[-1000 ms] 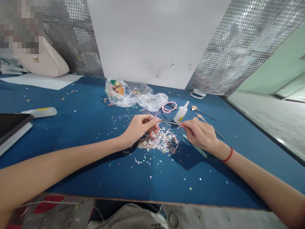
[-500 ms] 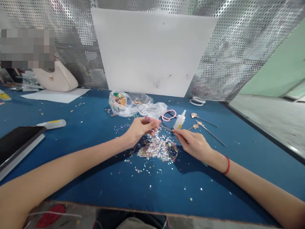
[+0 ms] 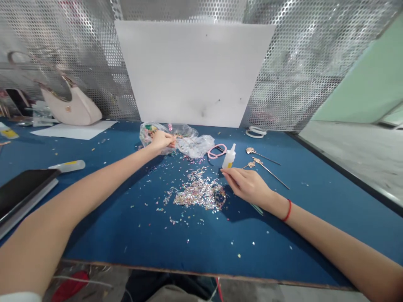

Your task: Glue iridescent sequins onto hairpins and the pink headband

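Left arm: reaches forward from the 7 o'clock edge, low across the table, elbow nearly straight.
Left hand (image 3: 161,141): at about 11 o'clock, palm down, over the near edge of a crumpled clear plastic bag (image 3: 192,143).
Left fingers (image 3: 171,139): bunched and pinching at the bag; what lies between them is too small to tell.
Right arm: comes in from the 4 o'clock edge, angled inward, a red string bracelet (image 3: 287,210) on the wrist.
Right hand (image 3: 248,187): just right of centre, palm down, low over the table.
Right fingers (image 3: 229,176): pressed together and pointing left; whether they hold anything cannot be told.
Nearest the right hand: a small glue bottle (image 3: 229,157) upright just beyond the fingertips, and a thin pale green strip (image 3: 257,209) partly under the palm.
Centre: a scattered heap of multicoloured sequins (image 3: 198,193) on the blue table (image 3: 277,239), between the hands.
At 1 o'clock: pink hair ties (image 3: 217,151) beside the bottle.
At 2 o'clock: two gold ornamented hairpins (image 3: 267,170), lying apart.
At 9 o'clock: a black tablet (image 3: 22,195).
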Demonstrator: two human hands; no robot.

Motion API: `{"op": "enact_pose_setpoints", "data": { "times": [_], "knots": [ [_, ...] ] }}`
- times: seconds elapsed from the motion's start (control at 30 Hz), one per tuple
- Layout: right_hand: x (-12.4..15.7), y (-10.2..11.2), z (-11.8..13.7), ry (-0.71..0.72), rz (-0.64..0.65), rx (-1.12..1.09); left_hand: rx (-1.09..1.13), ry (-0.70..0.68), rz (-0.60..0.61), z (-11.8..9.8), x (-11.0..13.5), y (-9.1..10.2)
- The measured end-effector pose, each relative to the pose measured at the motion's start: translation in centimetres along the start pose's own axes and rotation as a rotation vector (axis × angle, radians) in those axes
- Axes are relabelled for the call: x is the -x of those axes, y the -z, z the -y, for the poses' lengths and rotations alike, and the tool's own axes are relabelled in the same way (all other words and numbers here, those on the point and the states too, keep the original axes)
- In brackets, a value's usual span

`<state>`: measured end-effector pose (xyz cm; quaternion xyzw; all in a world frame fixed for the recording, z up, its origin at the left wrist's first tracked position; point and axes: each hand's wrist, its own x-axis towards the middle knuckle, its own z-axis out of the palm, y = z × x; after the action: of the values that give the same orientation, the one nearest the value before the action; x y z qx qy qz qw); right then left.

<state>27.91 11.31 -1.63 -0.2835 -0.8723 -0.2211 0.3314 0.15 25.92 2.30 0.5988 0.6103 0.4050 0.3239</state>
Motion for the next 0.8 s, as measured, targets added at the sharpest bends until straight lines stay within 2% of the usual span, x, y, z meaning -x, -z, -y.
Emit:
{"op": "enact_pose_setpoints", "data": {
  "times": [0.17, 0.3, 0.43, 0.63, 0.8],
  "knots": [
    [0.2, -0.2, 0.2, 0.002, 0.035, -0.028, -0.2, 0.057, -0.1, 1.9, -1.6, -0.9],
    [0.0, -0.1, 0.4, 0.034, 0.043, -0.007, -0.318, 0.028, -0.14, 2.9, -1.9, -1.7],
    [-0.2, 0.0, 0.5, 0.053, 0.057, -0.004, -0.471, -0.011, -0.146, 2.7, -2.3, -1.6],
    [-0.1, -0.1, 0.5, 0.007, 0.116, -0.013, -0.733, -0.107, -0.192, 1.7, -2.7, -1.4],
    [0.0, -0.1, 0.4, 0.047, 0.093, 0.009, -0.837, -0.133, -0.153, 1.7, -1.9, -1.8]
  ]
}}
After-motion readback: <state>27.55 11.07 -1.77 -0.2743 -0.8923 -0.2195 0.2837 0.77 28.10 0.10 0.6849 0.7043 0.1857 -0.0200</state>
